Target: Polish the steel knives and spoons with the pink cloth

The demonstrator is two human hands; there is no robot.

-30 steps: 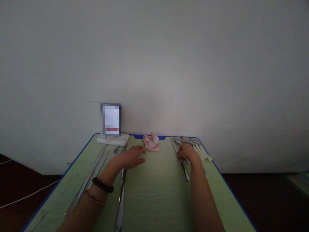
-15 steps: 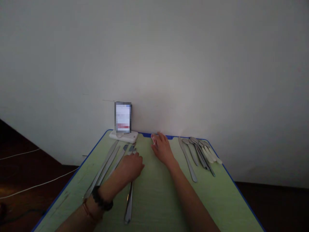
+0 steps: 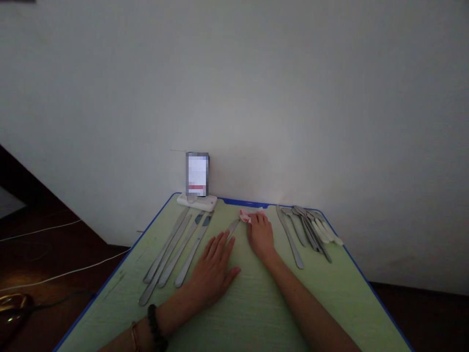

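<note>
My left hand lies flat on the green table, fingers stretched out. It rests on a table knife whose tip sticks out beyond the fingertips. My right hand is just right of it, fingers curled down on a pink cloth that touches the knife's tip. Several long knives lie side by side to the left of my left hand.
A phone stands on a white base at the table's far edge against the wall. At the far right lie one knife and a bunch of spoons and other cutlery. White cables run over the dark floor at left.
My right hand went from the cutlery at right to the pink cloth and drew it nearer. My left hand shifted one knife rightwards out of the row and now lies flat on it.
</note>
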